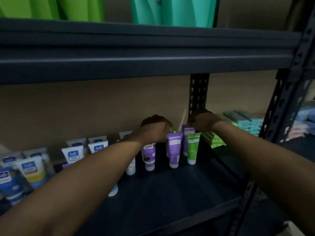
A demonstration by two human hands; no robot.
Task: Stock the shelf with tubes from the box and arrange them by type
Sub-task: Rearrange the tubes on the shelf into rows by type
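Both forearms stretched forward, left grip [156,128] and right grip [202,120] close together, knuckles up, fingers curled

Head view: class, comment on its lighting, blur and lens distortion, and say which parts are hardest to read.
Head view: dim light, the shelf board nearly black; the left hand and right hand are dark and soft, fingers hard to read; the Safi tube label is legible, tubes at the left edge smear; the upper beam bows, wide-angle distortion.

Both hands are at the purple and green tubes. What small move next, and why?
Probably the right hand shifts the rear purple tube left, behind the front purple tube: the hand is at that tube's top, and it stands behind the green tube.
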